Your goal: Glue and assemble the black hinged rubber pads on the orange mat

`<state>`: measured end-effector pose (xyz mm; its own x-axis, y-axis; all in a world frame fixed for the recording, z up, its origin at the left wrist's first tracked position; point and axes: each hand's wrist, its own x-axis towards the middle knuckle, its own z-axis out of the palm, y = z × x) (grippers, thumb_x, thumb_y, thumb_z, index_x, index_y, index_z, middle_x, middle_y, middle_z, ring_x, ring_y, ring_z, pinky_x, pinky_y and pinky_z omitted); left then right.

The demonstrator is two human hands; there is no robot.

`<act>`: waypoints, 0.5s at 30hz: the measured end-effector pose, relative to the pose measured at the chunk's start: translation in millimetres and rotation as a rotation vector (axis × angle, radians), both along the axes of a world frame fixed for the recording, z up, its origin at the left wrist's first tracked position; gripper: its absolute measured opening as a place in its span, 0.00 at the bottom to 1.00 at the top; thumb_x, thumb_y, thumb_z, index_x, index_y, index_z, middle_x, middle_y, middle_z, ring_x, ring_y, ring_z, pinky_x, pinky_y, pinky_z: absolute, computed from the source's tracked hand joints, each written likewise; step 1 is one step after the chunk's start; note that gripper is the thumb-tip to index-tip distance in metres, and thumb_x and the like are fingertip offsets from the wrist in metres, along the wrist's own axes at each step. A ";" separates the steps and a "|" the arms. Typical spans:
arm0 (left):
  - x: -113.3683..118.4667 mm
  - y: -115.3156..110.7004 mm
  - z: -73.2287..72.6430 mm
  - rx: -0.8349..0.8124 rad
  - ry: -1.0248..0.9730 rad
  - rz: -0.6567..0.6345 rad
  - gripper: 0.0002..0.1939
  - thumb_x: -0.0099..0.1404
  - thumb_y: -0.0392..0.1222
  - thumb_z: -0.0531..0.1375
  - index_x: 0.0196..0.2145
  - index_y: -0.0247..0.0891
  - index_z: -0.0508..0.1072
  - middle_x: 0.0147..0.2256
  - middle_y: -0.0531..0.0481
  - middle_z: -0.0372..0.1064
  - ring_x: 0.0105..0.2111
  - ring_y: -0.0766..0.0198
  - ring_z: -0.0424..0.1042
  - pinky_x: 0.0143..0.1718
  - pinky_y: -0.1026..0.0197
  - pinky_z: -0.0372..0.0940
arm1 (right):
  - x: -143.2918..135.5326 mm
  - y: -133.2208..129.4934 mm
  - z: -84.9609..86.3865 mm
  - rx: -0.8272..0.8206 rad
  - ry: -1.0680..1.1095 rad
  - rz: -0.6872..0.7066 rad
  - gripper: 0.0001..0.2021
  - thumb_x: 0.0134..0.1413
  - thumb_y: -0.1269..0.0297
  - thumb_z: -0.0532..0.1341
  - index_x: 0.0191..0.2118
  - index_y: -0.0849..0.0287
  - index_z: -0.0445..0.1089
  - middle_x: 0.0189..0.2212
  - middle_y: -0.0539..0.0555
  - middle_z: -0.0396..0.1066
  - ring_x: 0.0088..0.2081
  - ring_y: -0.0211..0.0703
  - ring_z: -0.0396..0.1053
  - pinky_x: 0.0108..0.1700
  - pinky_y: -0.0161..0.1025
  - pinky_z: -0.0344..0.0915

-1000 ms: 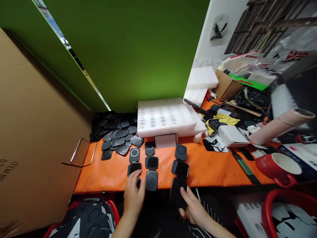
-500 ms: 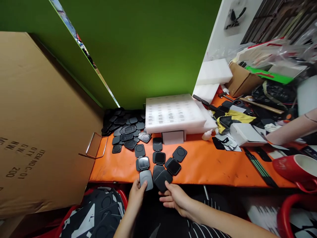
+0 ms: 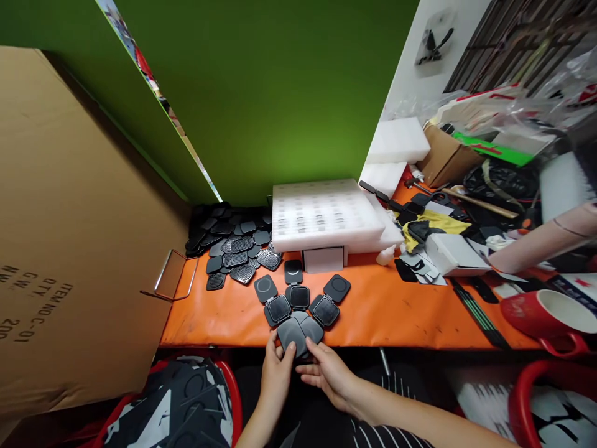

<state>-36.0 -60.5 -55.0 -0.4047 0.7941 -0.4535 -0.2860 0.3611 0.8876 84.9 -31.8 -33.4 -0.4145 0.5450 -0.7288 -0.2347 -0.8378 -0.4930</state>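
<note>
Three black three-panel folding wireless chargers lie fanned on the orange bench top, their bottom panels overlapping at its front edge. My left hand (image 3: pixel 278 367) pinches the bottom panel of the left charger (image 3: pixel 291 336), which lies over the others. The right charger (image 3: pixel 325 310) has its lower panel between the thumb and fingers of my right hand (image 3: pixel 332 372). Between them, the middle charger (image 3: pixel 299 297) points straight away from me, its bottom panel mostly covered. Rings show on the upper panels.
A heap of black folding chargers (image 3: pixel 237 246) lies back left, beside a large cardboard box (image 3: pixel 88 218). White foam trays (image 3: pixel 326 214) stand behind. Rightward are a red mug (image 3: pixel 527 314) and clutter. Below left, a red tub (image 3: pixel 233 379) holds dark sheet scraps.
My left hand has moved right with the left charger, tilting it and laying its bottom panel over the others. The right hand has stayed nearly in place.
</note>
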 end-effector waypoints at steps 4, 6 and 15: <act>2.3 0.9 -0.5 -0.002 -0.058 -0.054 0.29 0.43 0.58 0.67 0.36 0.34 0.68 0.36 0.40 0.74 0.42 0.49 0.73 0.43 0.53 0.66 | -4.4 0.7 -2.1 -0.001 -0.032 -0.020 0.19 0.49 0.49 0.63 0.38 0.60 0.66 0.26 0.51 0.70 0.24 0.33 0.68 0.28 0.31 0.64; 2.3 -1.1 2.3 -0.037 -0.089 -0.065 0.28 0.44 0.59 0.66 0.35 0.35 0.69 0.36 0.41 0.74 0.40 0.50 0.73 0.38 0.54 0.68 | -6.9 -1.4 -2.9 -0.010 -0.054 -0.039 0.18 0.48 0.50 0.63 0.37 0.61 0.66 0.24 0.49 0.69 0.21 0.32 0.65 0.26 0.30 0.63; 24.3 -28.8 12.5 0.070 0.004 -0.320 0.28 0.50 0.62 0.62 0.39 0.36 0.70 0.39 0.41 0.73 0.39 0.53 0.72 0.42 0.54 0.66 | 26.3 -13.1 9.0 0.291 -0.082 -0.138 0.18 0.39 0.51 0.67 0.30 0.62 0.70 0.22 0.51 0.69 0.23 0.36 0.62 0.26 0.33 0.58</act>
